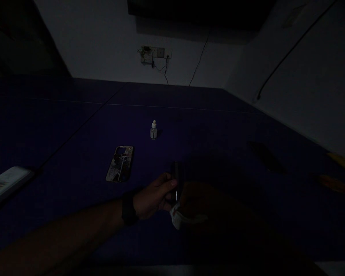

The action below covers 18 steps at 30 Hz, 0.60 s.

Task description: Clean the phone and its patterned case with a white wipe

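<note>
My left hand [158,191], with a dark band on its wrist, is closed around the left edge of a dark, slim phone [176,176]. A thin bright reflection runs along the phone near my thumb. In deep shadow, my right hand [194,197] is closed on a white cloth [176,217] at the phone's lower right side; its fingers barely show. Ahead and to the left lies a patterned phone case [120,164] with a large camera cut-out. Farther out, a small clear bottle [153,131] with a white dropper cap stands upright.
Everything rests on a dark blue surface [83,122] with seam lines. A white, box-like object [8,184] lies at the left edge. To the right are a dark flat object [267,157] and a dim orange item [335,184]. Wall sockets [156,53] with cables are at the back.
</note>
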### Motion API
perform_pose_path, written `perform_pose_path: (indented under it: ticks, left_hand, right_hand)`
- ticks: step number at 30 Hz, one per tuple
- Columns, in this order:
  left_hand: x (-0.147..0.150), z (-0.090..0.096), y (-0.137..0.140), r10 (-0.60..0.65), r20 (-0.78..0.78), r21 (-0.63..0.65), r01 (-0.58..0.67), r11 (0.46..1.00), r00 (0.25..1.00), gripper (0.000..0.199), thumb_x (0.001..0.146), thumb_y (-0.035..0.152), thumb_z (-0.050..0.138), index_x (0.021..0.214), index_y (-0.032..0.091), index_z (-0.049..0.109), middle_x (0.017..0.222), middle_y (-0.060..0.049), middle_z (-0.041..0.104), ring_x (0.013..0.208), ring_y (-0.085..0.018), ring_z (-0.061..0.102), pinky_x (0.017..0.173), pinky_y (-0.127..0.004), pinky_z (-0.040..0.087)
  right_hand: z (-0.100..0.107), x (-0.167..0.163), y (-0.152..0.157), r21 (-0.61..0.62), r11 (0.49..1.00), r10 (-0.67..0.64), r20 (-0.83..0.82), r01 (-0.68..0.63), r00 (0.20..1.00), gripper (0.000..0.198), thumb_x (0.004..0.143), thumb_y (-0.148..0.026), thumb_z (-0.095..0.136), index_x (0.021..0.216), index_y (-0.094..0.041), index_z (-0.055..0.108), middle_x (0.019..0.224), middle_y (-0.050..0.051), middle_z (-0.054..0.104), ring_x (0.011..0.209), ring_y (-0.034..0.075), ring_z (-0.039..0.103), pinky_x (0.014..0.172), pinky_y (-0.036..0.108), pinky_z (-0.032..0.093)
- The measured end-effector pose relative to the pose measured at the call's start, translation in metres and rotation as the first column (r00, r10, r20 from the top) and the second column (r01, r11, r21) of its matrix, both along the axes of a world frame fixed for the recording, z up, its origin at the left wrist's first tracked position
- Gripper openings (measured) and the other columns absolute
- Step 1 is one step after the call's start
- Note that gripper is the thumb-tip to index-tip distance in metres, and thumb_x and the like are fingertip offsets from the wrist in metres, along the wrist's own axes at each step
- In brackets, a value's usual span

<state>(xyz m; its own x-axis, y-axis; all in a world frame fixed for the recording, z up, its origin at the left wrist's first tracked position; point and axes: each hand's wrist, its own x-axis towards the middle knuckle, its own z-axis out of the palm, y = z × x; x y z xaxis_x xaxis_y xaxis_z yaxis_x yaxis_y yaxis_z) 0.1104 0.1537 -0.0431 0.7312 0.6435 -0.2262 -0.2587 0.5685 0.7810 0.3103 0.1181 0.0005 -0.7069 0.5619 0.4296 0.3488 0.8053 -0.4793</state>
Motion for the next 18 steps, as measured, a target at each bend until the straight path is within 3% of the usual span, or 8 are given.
perform_pose_path:
  ticks: [4,7,11,15,18]
  left_hand:
    - [-0.001,0.001,0.000,-0.002,0.010,0.014,0.002,1.000,1.000,0.046,0.082,0.055,0.077,0.100,0.021,0.051,0.085,0.000,0.061,0.074,-0.013,0.062,0.063,-0.025,0.053]
    - [-0.001,0.001,0.002,-0.017,0.029,-0.012,0.017,1.000,0.999,0.045,0.085,0.057,0.074,0.101,0.020,0.053,0.089,-0.002,0.062,0.076,-0.015,0.063,0.065,-0.027,0.053]
    - [-0.001,0.000,0.002,-0.021,0.050,-0.049,0.024,0.999,0.999,0.046,0.084,0.059,0.072,0.100,0.019,0.057,0.083,-0.002,0.063,0.073,-0.016,0.064,0.067,-0.029,0.051]
    - [-0.001,0.004,0.002,-0.036,0.021,-0.046,0.037,0.998,0.999,0.049,0.083,0.064,0.070,0.094,0.017,0.058,0.081,-0.003,0.063,0.070,-0.015,0.062,0.064,-0.028,0.050]
    - [-0.002,0.007,0.004,-0.033,-0.013,-0.048,0.033,0.998,0.999,0.052,0.081,0.067,0.070,0.094,0.018,0.057,0.084,-0.004,0.064,0.073,-0.016,0.063,0.065,-0.029,0.051]
  right_hand:
    - [0.005,-0.003,0.003,0.023,0.989,-0.145,-0.051,0.146,0.988,0.012,0.090,-0.031,0.068,0.100,-0.025,0.071,0.091,0.005,0.069,0.080,0.018,0.066,0.068,0.030,0.056]
    - [0.005,-0.008,0.005,0.066,0.973,-0.213,-0.122,0.222,0.969,0.010,0.094,-0.028,0.063,0.097,-0.021,0.068,0.087,0.005,0.068,0.075,0.016,0.065,0.063,0.027,0.055]
    - [0.000,-0.010,0.002,0.111,0.992,-0.065,-0.001,0.065,0.998,0.016,0.099,-0.033,0.058,0.096,-0.020,0.067,0.092,0.005,0.067,0.079,0.014,0.065,0.067,0.026,0.056]
    - [-0.004,-0.006,-0.006,0.119,0.990,0.066,0.120,-0.080,0.991,0.023,0.100,-0.034,0.058,0.118,-0.021,0.064,0.121,0.008,0.065,0.098,0.019,0.066,0.085,0.038,0.058]
    - [-0.006,-0.004,-0.010,0.134,0.982,0.109,0.176,-0.134,0.978,0.028,0.100,-0.035,0.059,0.124,-0.021,0.062,0.130,0.010,0.061,0.106,0.022,0.064,0.090,0.043,0.057]
